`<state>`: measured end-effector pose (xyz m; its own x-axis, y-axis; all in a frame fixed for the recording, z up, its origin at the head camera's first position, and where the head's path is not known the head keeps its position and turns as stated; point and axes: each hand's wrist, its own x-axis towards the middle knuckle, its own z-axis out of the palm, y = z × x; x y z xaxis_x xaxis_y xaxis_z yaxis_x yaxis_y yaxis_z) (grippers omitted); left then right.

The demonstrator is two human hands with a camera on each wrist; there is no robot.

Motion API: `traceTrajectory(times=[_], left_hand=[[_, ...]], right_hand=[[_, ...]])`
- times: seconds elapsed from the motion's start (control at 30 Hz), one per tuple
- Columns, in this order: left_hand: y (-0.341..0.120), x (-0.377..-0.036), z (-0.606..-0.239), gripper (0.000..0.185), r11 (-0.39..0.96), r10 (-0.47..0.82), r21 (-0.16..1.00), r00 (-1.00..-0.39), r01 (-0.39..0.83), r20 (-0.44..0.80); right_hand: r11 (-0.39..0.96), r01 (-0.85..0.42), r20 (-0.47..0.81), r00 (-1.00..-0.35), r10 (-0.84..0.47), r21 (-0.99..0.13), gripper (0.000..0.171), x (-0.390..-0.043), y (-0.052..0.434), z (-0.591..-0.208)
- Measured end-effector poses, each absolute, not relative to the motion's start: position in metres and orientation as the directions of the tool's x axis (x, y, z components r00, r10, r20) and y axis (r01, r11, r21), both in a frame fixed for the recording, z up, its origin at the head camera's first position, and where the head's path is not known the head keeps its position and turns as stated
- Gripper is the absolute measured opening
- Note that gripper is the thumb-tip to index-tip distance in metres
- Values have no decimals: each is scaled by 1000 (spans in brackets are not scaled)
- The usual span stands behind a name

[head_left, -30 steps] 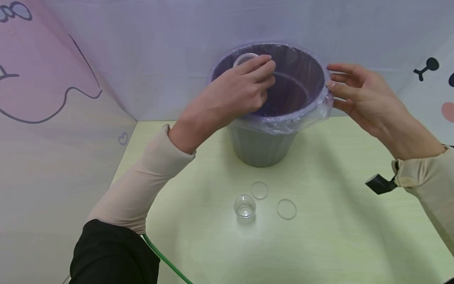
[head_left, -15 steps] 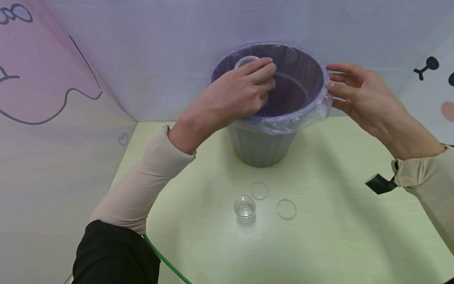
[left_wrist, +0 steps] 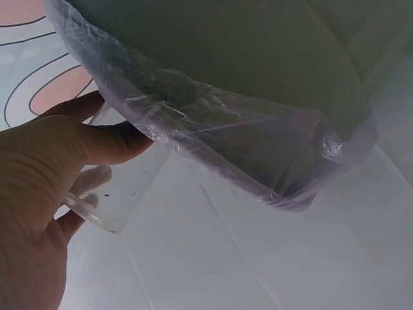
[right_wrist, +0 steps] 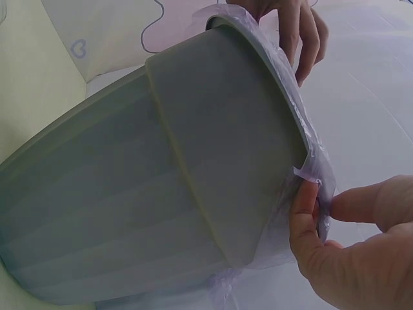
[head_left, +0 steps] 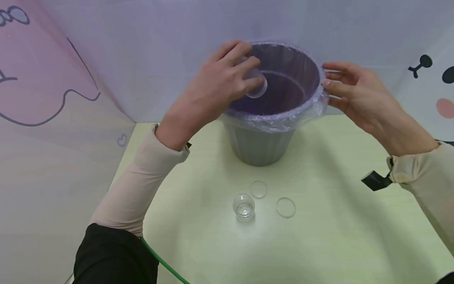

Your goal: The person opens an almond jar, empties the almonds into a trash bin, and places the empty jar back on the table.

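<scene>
We see a person's left hand (head_left: 216,85) gripping a small clear plastic cup (head_left: 256,85), fingers curled round it, tipped on its side over the open mouth of a grey bin (head_left: 260,142). A thin purple-tinted liner bag (head_left: 283,118) folds over the bin's rim. The right hand (head_left: 354,94) rests against the far right rim, thumb and fingertips pinching the liner's edge there. The bin stands upright on a pale yellow-green table (head_left: 337,236). In front of it, well apart from both hands, we see a second clear cup (head_left: 244,206) standing upright, with two clear round lids (head_left: 258,189) (head_left: 285,208) lying flat just beside it.
</scene>
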<state>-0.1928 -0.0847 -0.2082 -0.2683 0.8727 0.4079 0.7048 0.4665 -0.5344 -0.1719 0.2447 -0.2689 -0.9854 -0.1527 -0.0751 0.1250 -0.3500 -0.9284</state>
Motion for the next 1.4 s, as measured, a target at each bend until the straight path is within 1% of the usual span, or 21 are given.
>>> traceTrajectory(times=[0.07,0.2,0.33,0.43,0.47,0.57,0.6,0.73,0.87,0.97,1.03,1.2,1.27,1.33,1.37,1.4], left_hand=[[-88,-192,-208,46,492,856,-502,-291,712,427],[-93,-192,-208,48,525,830,-438,-325,730,454],[-100,-191,-210,38,556,808,-388,-367,735,461],[-104,-190,-211,49,581,795,-392,-394,713,462],[-104,-190,-211,50,589,791,-402,-398,701,464],[-103,-190,-212,41,600,787,-448,-389,663,478],[-103,-190,-213,41,603,786,-463,-385,650,483],[-100,-192,-215,53,608,784,-507,-363,611,503],[-99,-194,-218,49,612,776,-528,-319,589,544],[-99,-194,-219,45,619,769,-529,-311,580,559],[-98,-193,-218,45,624,770,-535,-330,570,546],[-96,-191,-215,53,625,779,-556,-382,548,498],[-95,-191,-215,50,631,775,-551,-402,547,488],[-95,-190,-215,40,639,768,-535,-435,553,469],[-95,-190,-215,39,646,763,-526,-451,553,463],[-94,-190,-216,43,653,757,-520,-464,550,460]], right_hand=[[-345,125,-76,-985,-153,-930,51,-173,244,-269],[-340,133,-85,-985,-153,-931,51,-175,244,-270],[-339,139,-88,-983,-160,-930,50,-175,244,-269],[-346,136,-83,-983,-164,-928,50,-176,243,-269],[-347,135,-81,-983,-166,-928,50,-176,243,-268],[-354,131,-78,-984,-160,-926,50,-175,244,-268],[-354,131,-79,-984,-159,-926,50,-174,245,-268],[-361,127,-77,-985,-151,-924,48,-172,247,-268],[-392,118,-66,-987,-143,-912,46,-171,247,-269],[-402,120,-70,-988,-138,-908,45,-170,247,-268],[-402,123,-75,-988,-134,-907,45,-170,246,-268],[-399,119,-75,-990,-123,-909,45,-169,247,-268],[-390,117,-74,-990,-123,-913,45,-169,246,-269],[-382,121,-78,-989,-126,-916,46,-169,246,-269],[-374,122,-79,-989,-129,-919,46,-169,246,-270],[-367,122,-79,-988,-131,-922,46,-169,246,-270]])
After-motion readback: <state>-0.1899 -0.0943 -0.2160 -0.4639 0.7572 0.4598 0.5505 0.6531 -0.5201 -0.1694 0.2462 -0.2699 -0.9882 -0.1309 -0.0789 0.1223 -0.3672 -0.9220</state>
